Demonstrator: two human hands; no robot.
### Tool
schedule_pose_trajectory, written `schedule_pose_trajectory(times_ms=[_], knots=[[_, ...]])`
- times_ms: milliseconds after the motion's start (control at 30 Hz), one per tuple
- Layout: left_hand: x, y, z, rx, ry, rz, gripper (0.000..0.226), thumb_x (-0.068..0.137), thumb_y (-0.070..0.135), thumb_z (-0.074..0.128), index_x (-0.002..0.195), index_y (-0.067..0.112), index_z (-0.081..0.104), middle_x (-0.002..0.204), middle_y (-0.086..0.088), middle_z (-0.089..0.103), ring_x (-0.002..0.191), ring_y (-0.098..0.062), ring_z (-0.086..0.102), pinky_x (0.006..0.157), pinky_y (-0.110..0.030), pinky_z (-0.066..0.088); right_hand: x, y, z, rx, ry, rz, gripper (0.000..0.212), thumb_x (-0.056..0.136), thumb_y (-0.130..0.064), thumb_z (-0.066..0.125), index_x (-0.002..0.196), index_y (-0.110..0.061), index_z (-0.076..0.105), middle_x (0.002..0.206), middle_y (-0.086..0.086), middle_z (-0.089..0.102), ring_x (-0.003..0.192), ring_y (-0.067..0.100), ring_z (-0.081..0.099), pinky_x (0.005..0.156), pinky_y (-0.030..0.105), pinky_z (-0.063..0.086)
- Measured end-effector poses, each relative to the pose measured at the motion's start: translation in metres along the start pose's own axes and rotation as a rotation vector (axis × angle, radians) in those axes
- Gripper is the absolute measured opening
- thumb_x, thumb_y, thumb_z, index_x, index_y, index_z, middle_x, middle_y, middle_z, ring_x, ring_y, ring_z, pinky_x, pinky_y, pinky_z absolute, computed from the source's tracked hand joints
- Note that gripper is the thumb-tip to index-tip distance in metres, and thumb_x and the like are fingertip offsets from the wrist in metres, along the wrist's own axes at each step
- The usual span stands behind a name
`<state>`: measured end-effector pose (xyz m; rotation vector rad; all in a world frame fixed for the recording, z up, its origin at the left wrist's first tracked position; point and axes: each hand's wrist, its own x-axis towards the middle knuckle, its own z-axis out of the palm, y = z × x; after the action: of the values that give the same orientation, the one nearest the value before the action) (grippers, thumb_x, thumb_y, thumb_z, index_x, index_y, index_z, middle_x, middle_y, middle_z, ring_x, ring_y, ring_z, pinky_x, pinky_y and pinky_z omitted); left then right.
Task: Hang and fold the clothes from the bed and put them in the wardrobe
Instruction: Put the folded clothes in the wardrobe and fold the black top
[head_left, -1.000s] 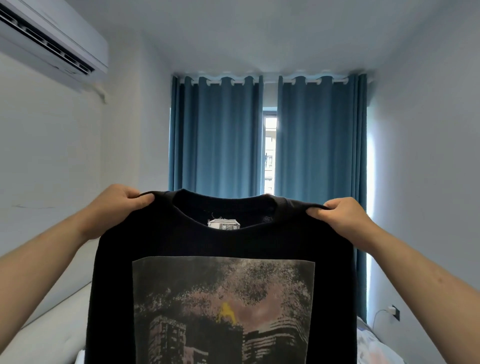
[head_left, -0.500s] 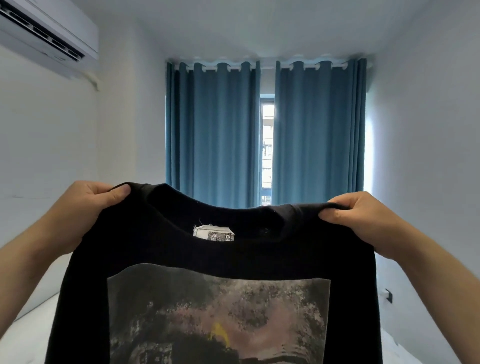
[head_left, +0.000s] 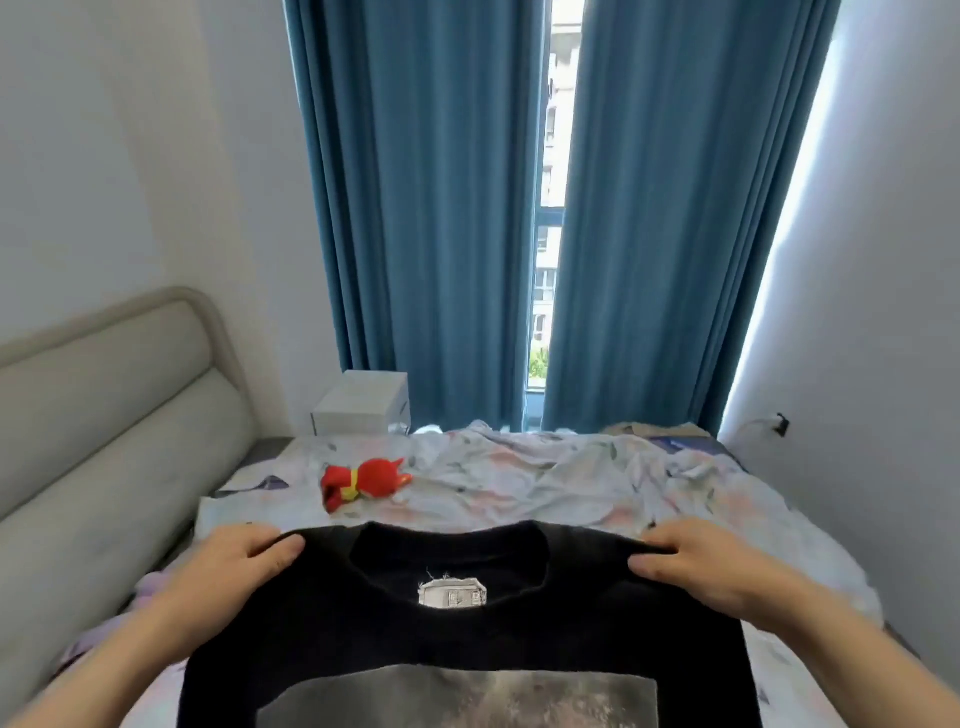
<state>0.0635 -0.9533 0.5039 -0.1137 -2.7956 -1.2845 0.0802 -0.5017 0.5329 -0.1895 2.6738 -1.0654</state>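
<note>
Black T-shirt (head_left: 467, 623) held spread by its two shoulders, printed front facing the camera, neck label (head_left: 453, 594) visible inside the collar. Left hand (head_left: 236, 564) pinches the left shoulder seam, thumb on the near side and fingers curled behind the cloth; right hand (head_left: 698, 564) does the same at the right shoulder. Both hands are closed on fabric, nothing else in them. The shirt sits low, over the near part of the bed (head_left: 545, 483); whether its lower part touches the sheet cannot be told, as the hem runs out of view. Judgement: the shoulder grip keeps the shirt flat and symmetric, which suits laying it down smooth for folding, or squaring it up for a hanger. No hanger or wardrobe in view. The sheet under it is rumpled, so the cloth may crease if laid down without a tug outward. A red stuffed toy (head_left: 363, 480) lies further up the bed, apart from the shirt and out of the way. Grey headboard (head_left: 119, 405) at left, blue curtains (head_left: 426, 208) behind, white box (head_left: 363, 402) by the bed's far corner.
</note>
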Motion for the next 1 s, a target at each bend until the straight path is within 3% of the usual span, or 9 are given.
schedule_pose_trajectory(times_ms=[167, 333, 400, 467, 633, 767, 833, 900, 1000], knots=[[0.021, -0.133, 0.082, 0.141, -0.147, -0.208, 0.047, 0.091, 0.039, 0.064, 0.055, 0.018, 0.044, 0.052, 0.002, 0.049, 0.053, -0.016, 0.047, 0.053, -0.026, 0.030, 0.061, 0.097, 0.113, 0.068, -0.113, 0.247, 0.037, 0.092, -0.029, 0.067, 0.059, -0.020, 0.052, 0.057, -0.008, 0.048, 0.054, 0.007, 0.045, 0.054, 0.026, 0.031], [0.025, -0.183, 0.135, 0.156, -0.171, -0.333, 0.046, 0.094, 0.025, 0.063, 0.050, 0.028, 0.049, 0.050, 0.008, 0.056, 0.059, -0.009, 0.055, 0.058, -0.020, 0.035, 0.098, 0.151, 0.192, 0.087, -0.085, 0.413, 0.041, 0.090, -0.035, 0.067, 0.057, -0.020, 0.048, 0.057, -0.005, 0.047, 0.054, 0.007, 0.046, 0.058, 0.029, 0.032], [0.033, -0.215, 0.162, 0.177, -0.203, -0.403, 0.050, 0.094, 0.027, 0.064, 0.049, 0.021, 0.044, 0.050, 0.003, 0.053, 0.061, -0.016, 0.056, 0.060, -0.026, 0.036, 0.115, 0.174, 0.222, 0.088, -0.072, 0.481, 0.040, 0.091, -0.036, 0.067, 0.058, -0.021, 0.051, 0.057, -0.005, 0.050, 0.054, 0.006, 0.048, 0.056, 0.028, 0.032], [0.041, -0.245, 0.188, 0.200, -0.232, -0.448, 0.048, 0.094, 0.028, 0.064, 0.052, 0.014, 0.045, 0.056, -0.004, 0.055, 0.065, -0.014, 0.052, 0.061, -0.021, 0.033, 0.128, 0.194, 0.247, 0.087, -0.044, 0.526, 0.042, 0.091, -0.034, 0.068, 0.054, -0.020, 0.054, 0.053, -0.005, 0.052, 0.051, 0.004, 0.050, 0.053, 0.024, 0.032], [0.062, -0.329, 0.250, 0.223, -0.215, -0.504, 0.048, 0.095, 0.031, 0.061, 0.057, 0.002, 0.055, 0.055, -0.008, 0.059, 0.059, -0.019, 0.058, 0.059, -0.028, 0.039, 0.172, 0.262, 0.310, 0.088, 0.011, 0.543, 0.036, 0.093, -0.034, 0.065, 0.062, -0.017, 0.065, 0.061, 0.000, 0.064, 0.060, 0.010, 0.061, 0.058, 0.027, 0.041], [0.083, -0.383, 0.302, 0.264, -0.153, -0.476, 0.048, 0.096, 0.035, 0.057, 0.054, 0.012, 0.051, 0.052, -0.001, 0.056, 0.057, -0.018, 0.055, 0.056, -0.034, 0.039, 0.218, 0.310, 0.353, -0.006, 0.110, 0.535, 0.037, 0.096, -0.040, 0.060, 0.068, -0.016, 0.064, 0.066, -0.001, 0.065, 0.066, 0.011, 0.061, 0.066, 0.036, 0.047], [0.098, -0.410, 0.327, 0.304, -0.116, -0.450, 0.043, 0.098, 0.040, 0.052, 0.064, 0.014, 0.059, 0.062, -0.001, 0.061, 0.063, -0.018, 0.055, 0.060, -0.037, 0.041, 0.245, 0.334, 0.372, -0.083, 0.173, 0.514, 0.036, 0.096, -0.044, 0.057, 0.073, -0.018, 0.064, 0.072, -0.001, 0.067, 0.073, 0.017, 0.063, 0.069, 0.039, 0.049], [0.113, -0.434, 0.352, 0.383, -0.101, -0.442, 0.040, 0.098, 0.047, 0.045, 0.075, 0.020, 0.063, 0.073, 0.001, 0.064, 0.070, -0.020, 0.054, 0.065, -0.038, 0.044, 0.273, 0.358, 0.387, -0.208, 0.223, 0.487, 0.035, 0.097, -0.048, 0.053, 0.083, -0.018, 0.065, 0.084, 0.003, 0.070, 0.086, 0.027, 0.065, 0.068, 0.037, 0.047], [0.146, -0.471, 0.383, 0.475, -0.131, -0.433, 0.041, 0.098, 0.050, 0.043, 0.071, 0.023, 0.058, 0.074, 0.002, 0.059, 0.074, -0.022, 0.054, 0.064, -0.037, 0.041, 0.316, 0.390, 0.405, -0.414, 0.289, 0.434, 0.036, 0.098, -0.052, 0.046, 0.088, -0.022, 0.062, 0.095, 0.005, 0.071, 0.096, 0.032, 0.065, 0.066, 0.036, 0.042]])
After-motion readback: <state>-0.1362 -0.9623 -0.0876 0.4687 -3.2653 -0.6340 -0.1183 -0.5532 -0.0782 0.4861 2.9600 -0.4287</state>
